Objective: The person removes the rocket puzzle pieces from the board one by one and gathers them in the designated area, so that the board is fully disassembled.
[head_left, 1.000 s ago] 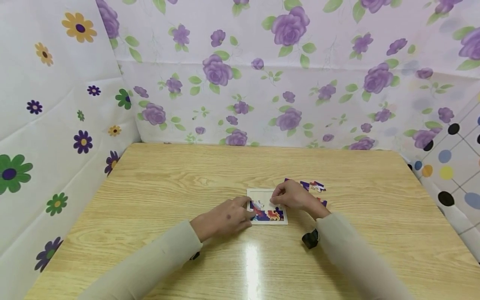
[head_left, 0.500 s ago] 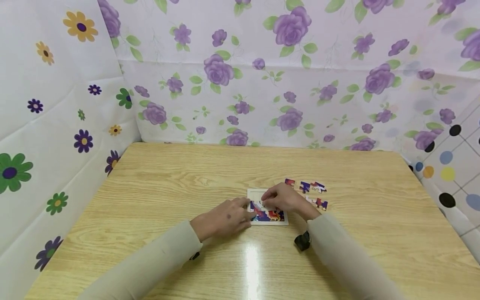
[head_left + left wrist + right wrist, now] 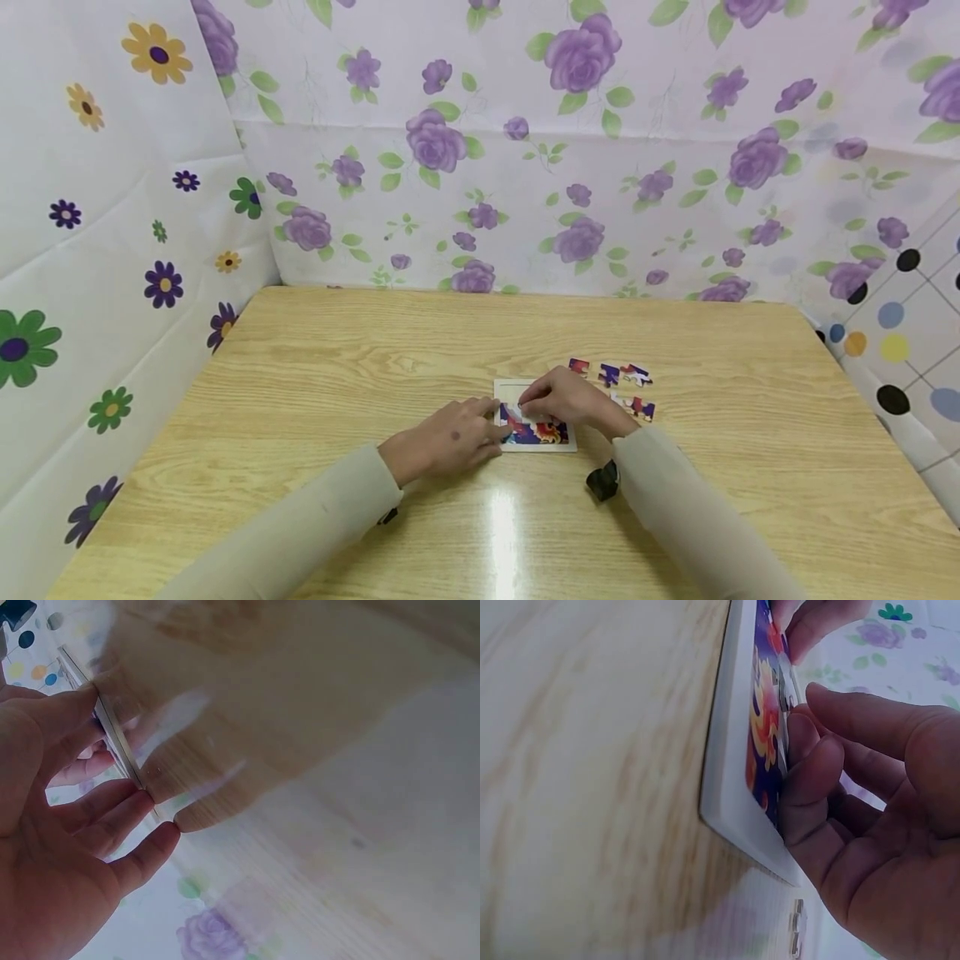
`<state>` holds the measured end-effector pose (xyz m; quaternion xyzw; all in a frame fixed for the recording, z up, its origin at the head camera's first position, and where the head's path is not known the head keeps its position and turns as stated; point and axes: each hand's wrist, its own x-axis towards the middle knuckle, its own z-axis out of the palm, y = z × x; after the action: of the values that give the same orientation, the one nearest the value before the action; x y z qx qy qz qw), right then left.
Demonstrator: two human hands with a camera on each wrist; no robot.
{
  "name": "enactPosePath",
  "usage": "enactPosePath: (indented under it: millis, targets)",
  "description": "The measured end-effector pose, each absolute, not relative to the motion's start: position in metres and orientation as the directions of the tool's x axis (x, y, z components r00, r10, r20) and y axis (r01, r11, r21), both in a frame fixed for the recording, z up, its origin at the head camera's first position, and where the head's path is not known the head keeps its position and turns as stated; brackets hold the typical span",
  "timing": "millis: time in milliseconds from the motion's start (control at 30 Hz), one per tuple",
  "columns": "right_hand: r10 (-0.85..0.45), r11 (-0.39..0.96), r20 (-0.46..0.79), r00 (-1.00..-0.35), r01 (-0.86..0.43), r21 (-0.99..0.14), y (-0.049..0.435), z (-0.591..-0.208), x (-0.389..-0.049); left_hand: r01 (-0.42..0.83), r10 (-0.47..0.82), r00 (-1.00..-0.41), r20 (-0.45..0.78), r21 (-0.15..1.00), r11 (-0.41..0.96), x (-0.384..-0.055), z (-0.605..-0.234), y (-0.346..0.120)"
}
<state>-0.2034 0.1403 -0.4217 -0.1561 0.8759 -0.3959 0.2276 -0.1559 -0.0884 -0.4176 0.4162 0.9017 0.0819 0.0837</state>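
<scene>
A white-framed jigsaw board lies on the table between the hands, its lower part filled with purple, red and yellow picture pieces. My left hand rests at the board's left side. Its fingertips touch the frame and the picture, and in the left wrist view the fingers are lightly bent along the edge. Over the board's middle, my right hand pinches a small puzzle piece between thumb and fingertips, low against the picture. Most of that piece is hidden by the fingers.
Several loose puzzle pieces lie on the wooden table behind and right of the board. A flowered cloth hangs at the back, with patterned cloths on both sides. Dark wrist cameras sit under the sleeves.
My right hand has moved left from the board's right side to its middle, uncovering more loose pieces behind it. In the last half second it barely shifted. My left hand has stayed put.
</scene>
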Motion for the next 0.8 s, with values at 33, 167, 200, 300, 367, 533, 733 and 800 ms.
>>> enactPosePath:
  millis: [33,167,200,300,367,533,733,800]
  targets:
    - [-0.453,0.639,-0.278,-0.847,-0.091,-0.764,0.1405,-0.4218,-0.2036,0.735,0.763,-0.641,-0.083,0.218,0.642,-0.1559,-0.4178,-0.0882]
    - [-0.447,0.639,-0.287,-0.847,-0.078,-0.765,0.1414,-0.4227,-0.2042,0.734,0.76,-0.645,-0.081,0.211,0.646,-0.1556,-0.4185,-0.0876]
    - [-0.446,0.639,-0.289,-0.847,-0.075,-0.765,0.1416,-0.4228,-0.2044,0.735,0.76,-0.645,-0.079,0.21,0.645,-0.1554,-0.4185,-0.0876]
    - [-0.439,0.64,-0.291,-0.85,-0.068,-0.766,0.1419,-0.4229,-0.2047,0.735,0.76,-0.646,-0.075,0.21,0.645,-0.1549,-0.4184,-0.0879]
    - [-0.433,0.64,-0.291,-0.853,-0.063,-0.766,0.1423,-0.4228,-0.2047,0.732,0.758,-0.648,-0.077,0.211,0.647,-0.1547,-0.4181,-0.0876]
    - [-0.425,0.631,-0.301,-0.854,-0.041,-0.775,0.1426,-0.4216,-0.2043,0.726,0.752,-0.653,-0.09,0.21,0.655,-0.1546,-0.4189,-0.0874]
    - [-0.422,0.613,-0.296,-0.857,-0.029,-0.789,0.1414,-0.4229,-0.205,0.729,0.755,-0.649,-0.092,0.208,0.652,-0.1546,-0.419,-0.0879]
    - [-0.413,0.616,-0.299,-0.86,-0.022,-0.787,0.1401,-0.4236,-0.2053,0.729,0.756,-0.648,-0.093,0.209,0.651,-0.1546,-0.4186,-0.0879]
